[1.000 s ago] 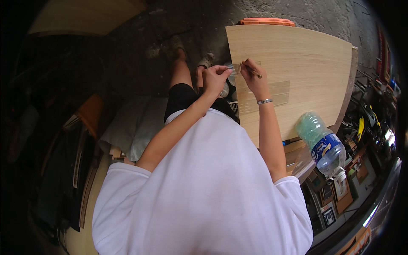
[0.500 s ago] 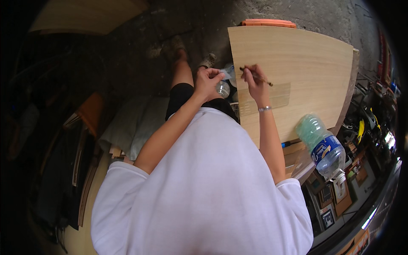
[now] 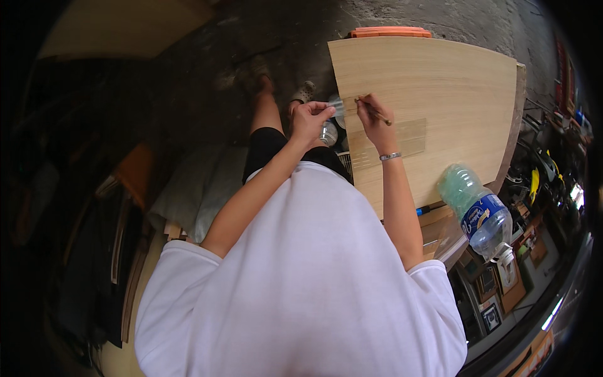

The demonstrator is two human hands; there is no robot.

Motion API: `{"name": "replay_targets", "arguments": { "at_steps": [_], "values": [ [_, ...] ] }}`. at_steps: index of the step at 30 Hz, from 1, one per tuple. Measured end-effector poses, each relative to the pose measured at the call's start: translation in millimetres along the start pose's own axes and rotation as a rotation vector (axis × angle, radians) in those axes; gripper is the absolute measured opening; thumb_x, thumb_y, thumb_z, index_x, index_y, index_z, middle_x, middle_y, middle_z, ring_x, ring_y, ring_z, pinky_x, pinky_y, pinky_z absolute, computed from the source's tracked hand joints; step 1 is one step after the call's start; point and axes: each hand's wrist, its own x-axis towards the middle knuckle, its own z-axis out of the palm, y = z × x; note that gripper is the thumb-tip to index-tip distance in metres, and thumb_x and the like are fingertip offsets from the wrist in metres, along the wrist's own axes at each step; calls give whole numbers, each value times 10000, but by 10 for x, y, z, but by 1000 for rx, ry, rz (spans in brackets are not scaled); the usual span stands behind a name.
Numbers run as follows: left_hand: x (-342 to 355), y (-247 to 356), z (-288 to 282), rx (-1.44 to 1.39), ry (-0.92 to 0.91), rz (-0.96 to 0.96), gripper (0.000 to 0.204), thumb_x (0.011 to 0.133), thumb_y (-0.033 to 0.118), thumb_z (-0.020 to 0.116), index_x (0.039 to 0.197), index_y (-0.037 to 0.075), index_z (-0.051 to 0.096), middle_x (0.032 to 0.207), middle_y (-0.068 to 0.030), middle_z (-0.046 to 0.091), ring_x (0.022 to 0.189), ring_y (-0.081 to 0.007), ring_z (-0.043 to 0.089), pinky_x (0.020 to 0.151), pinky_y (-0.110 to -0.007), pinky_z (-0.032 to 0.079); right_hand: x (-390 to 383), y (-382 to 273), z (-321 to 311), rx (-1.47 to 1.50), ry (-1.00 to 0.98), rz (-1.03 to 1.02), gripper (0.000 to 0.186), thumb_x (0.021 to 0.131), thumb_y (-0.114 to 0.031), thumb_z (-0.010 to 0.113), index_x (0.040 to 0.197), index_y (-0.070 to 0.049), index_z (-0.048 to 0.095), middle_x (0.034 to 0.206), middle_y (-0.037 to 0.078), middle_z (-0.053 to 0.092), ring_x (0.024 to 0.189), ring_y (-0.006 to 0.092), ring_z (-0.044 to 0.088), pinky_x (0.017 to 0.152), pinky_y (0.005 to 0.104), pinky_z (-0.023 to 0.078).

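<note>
My left hand (image 3: 309, 118) pinches a small clear plastic piece (image 3: 334, 105) at the left edge of the plywood board (image 3: 465, 94). Just right of it, my right hand (image 3: 375, 118) grips a thin wooden-looking stick tool (image 3: 385, 120), slanted over the board; its exact kind is unclear. A clear rectangular sheet (image 3: 408, 135) lies on the board beneath and beside my right hand. A clear plastic container (image 3: 328, 135) shows below the board's edge, near my left hand, partly hidden.
A large plastic bottle (image 3: 487, 220) with a blue label lies at lower right. An orange object (image 3: 389, 32) shows behind the board's far edge. Grey sheeting (image 3: 198, 173) is at my left, my feet (image 3: 303, 92) are on dark floor, and cluttered equipment (image 3: 540, 182) fills the right side.
My left hand has moved slightly left and down since a second ago, still holding the plastic piece. My right hand shifted slightly, with the stick tool still in it.
</note>
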Motion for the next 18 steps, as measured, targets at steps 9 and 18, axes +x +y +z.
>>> {"name": "replay_targets", "arguments": {
  "at_steps": [9, 18],
  "values": [
    [-6, 24, 200, 79, 60, 62, 215, 846, 86, 743, 987, -71, 702, 897, -85, 722, 777, -102, 659, 726, -231, 519, 174, -137, -67, -19, -151, -42, 118, 875, 6, 641, 908, 7, 528, 736, 147, 591, 613, 231, 529, 607, 268, 457],
    [61, -10, 135, 144, -47, 55, 221, 849, 118, 751, 987, -49, 706, 887, -61, 715, 784, -104, 646, 735, -242, 511, -414, -274, -164, 67, -66, 103, 78, 916, -26, 632, 968, 12, 588, 782, 71, 648, 675, 112, 590, 633, 242, 479]
  ]
}}
